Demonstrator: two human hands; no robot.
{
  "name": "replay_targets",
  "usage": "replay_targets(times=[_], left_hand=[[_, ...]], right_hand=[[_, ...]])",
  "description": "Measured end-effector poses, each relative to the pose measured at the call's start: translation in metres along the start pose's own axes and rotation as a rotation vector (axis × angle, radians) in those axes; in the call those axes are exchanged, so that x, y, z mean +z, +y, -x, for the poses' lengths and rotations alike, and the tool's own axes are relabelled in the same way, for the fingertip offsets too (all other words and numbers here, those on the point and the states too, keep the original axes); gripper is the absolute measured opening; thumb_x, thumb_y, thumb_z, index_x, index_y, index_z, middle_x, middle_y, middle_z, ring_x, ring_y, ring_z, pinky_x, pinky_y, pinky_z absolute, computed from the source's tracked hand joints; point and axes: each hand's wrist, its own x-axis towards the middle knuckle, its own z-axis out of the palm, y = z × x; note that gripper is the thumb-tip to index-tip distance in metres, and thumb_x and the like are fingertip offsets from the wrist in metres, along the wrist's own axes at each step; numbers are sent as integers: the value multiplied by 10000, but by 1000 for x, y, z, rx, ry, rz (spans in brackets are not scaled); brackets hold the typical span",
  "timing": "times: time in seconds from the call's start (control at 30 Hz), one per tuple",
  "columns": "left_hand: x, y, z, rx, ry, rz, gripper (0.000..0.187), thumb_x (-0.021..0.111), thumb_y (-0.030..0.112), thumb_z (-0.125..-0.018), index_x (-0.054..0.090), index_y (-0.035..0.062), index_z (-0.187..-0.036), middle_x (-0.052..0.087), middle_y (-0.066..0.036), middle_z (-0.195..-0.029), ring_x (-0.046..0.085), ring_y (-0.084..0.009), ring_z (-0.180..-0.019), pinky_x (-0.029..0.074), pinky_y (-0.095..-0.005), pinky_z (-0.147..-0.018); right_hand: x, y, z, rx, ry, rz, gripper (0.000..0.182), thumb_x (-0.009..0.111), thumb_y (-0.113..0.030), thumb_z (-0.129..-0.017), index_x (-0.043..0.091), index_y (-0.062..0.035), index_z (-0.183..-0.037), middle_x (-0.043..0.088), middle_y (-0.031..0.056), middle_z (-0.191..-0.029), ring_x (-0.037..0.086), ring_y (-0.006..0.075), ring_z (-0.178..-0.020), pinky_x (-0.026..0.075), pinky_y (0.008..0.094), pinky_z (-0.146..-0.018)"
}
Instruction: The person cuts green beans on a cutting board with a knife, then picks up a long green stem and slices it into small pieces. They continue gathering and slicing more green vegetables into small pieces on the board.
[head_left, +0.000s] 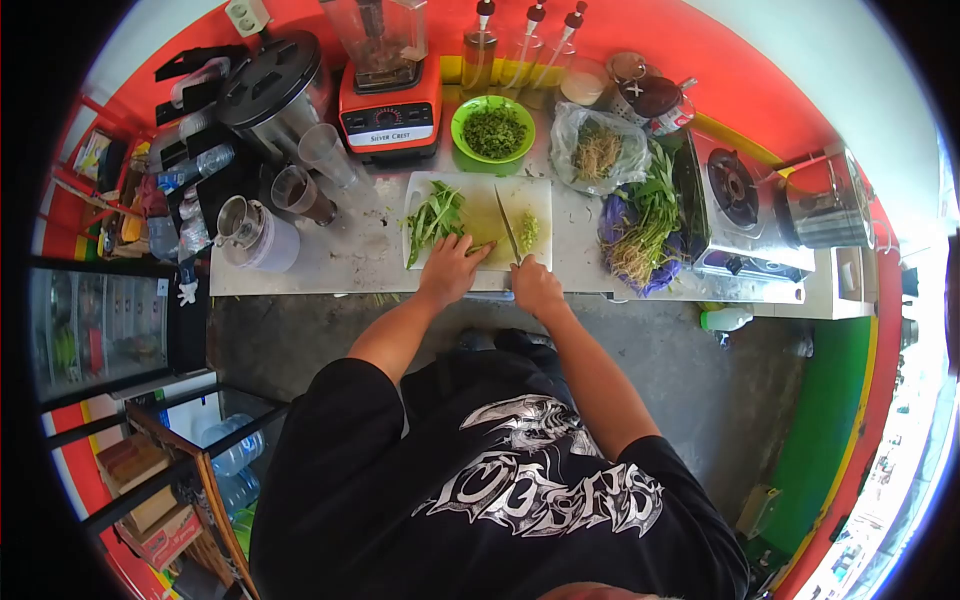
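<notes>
A white cutting board [477,186] lies at the front of the counter. On its left part rests a bunch of long leafy greens [436,212]. My left hand [452,268] is closed over the stems, its fingers pressing them to the board. In my right hand [537,287] is the handle of a knife [505,220], its blade pointing away from me across the board. Small chopped green pieces [530,232] sit just right of the blade. Behind the board, a bright green bowl [459,138] holds dark chopped greens [492,130].
A red blender [390,105] stands behind left, near clear plastic cups [303,195] and a metal-topped jug [258,235]. To the right are a plastic bag of roots [598,150], uncut greens with roots [645,225] and a gas stove [735,190] with a pot [830,205].
</notes>
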Motion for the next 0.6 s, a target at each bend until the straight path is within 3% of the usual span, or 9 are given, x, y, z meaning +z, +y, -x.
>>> replay_targets(times=[0.13,0.33,0.6], left_hand=[[-1,2,0,-21,4,15,513,646,111,-832,655,207,-1336,536,-83,-1059,523,-287,-991,439,-415,-875],[4,-2,1,-15,38,51,499,646,107,-827,669,197,-1317,532,-85,-1019,528,-289,-976,445,-414,-882],[4,0,1,-42,41,58,477,641,108,-832,688,220,-1294,541,-80,-1016,532,-293,-980,446,-416,-884]], right_hand=[[-10,3,6,13,-142,-53,432,488,-375,-1029,537,42,-1126,676,318,-1093,660,486,-1052,521,545,-923],[22,-8,13,75,48,-68,436,507,-384,-1017,562,44,-1085,669,344,-1059,650,513,-1022,501,569,-915],[-2,-12,-2,9,-37,-118,420,505,-364,-1019,566,45,-1092,667,346,-1073,644,513,-1044,500,562,-930]])
